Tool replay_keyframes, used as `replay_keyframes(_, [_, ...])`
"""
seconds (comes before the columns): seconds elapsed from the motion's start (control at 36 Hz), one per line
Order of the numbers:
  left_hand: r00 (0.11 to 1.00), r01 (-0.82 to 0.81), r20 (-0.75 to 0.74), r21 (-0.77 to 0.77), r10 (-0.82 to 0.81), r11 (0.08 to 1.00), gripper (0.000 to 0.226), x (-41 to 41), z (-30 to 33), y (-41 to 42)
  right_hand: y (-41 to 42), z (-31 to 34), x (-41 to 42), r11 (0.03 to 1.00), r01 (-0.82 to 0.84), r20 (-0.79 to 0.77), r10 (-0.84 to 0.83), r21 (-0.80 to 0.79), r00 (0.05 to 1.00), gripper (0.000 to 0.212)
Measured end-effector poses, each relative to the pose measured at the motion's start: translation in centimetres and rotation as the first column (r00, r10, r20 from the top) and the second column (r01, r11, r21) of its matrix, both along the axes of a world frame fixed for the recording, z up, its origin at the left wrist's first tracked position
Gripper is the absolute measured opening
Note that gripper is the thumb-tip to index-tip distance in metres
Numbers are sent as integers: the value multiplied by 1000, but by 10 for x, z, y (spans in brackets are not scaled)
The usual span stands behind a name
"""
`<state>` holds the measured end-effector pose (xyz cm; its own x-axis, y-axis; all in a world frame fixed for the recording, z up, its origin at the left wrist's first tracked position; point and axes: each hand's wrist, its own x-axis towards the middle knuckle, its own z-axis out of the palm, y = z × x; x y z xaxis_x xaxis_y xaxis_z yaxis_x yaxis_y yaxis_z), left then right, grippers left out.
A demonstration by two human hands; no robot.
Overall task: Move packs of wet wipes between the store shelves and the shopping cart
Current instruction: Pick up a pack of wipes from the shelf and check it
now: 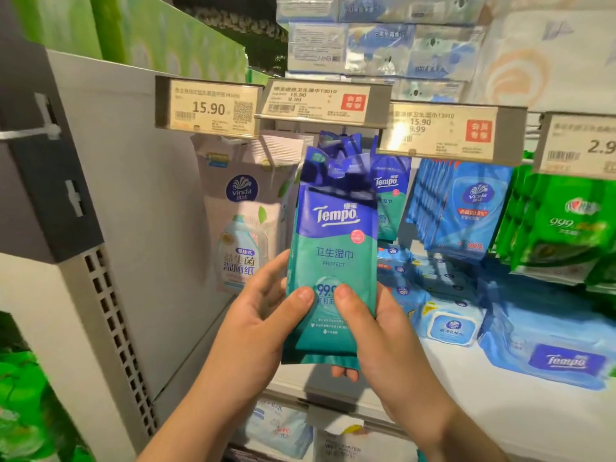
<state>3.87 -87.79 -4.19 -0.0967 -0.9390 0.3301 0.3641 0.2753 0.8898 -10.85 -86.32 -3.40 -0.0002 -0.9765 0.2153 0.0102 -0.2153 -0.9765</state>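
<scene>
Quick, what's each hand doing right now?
Left hand: holding the Tempo wipes pack.
Right hand: holding the same pack.

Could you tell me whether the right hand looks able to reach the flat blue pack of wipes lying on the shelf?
Probably not yet: the right hand and left hand both grip the teal pack. The path to the flat blue pack looks unobstructed once it lets go.
</scene>
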Motion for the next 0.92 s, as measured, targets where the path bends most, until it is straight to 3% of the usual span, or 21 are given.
replay_keyframes(0.06, [1000,-8,-5,-12,8,1000,56,0,-6,3,0,-5,-2,999,13,-37,-14,-36,999,24])
replay_keyframes(0.19, [996,-85,-49,-120,79,989,65,-1,-13,12,3,-5,-11,979,5,-193,-46,-206,980,35])
replay_keyframes(0.31, [992,-103,-84,-187,89,977,62,-2,-3,11,1,7,-11,958,5,-199,-65,-287,978,35])
replay_keyframes(0.47, [999,-30,-21,-160,27,987,52,-4,6,-6,-8,14,-6,987,46,-59,-56,-156,997,29])
replay_keyframes(0.61, [1000,1,-1,-88,-1,996,54,-4,-4,-10,-11,7,-7,997,36,-70,-40,-65,997,23])
replay_keyframes(0.72, [999,-33,4,-51,33,998,53,-2,-13,-12,-13,1,-5,997,55,-85,-60,-62,995,26])
replay_keyframes(0.83, [996,-65,63,13,64,998,38,-4,-23,-16,-17,0,-1,981,163,-105,-174,-108,979,39])
replay_keyframes(0.92, [995,-53,84,71,47,996,27,-7,-23,-23,-24,1,0,961,237,-135,-256,-141,957,25])
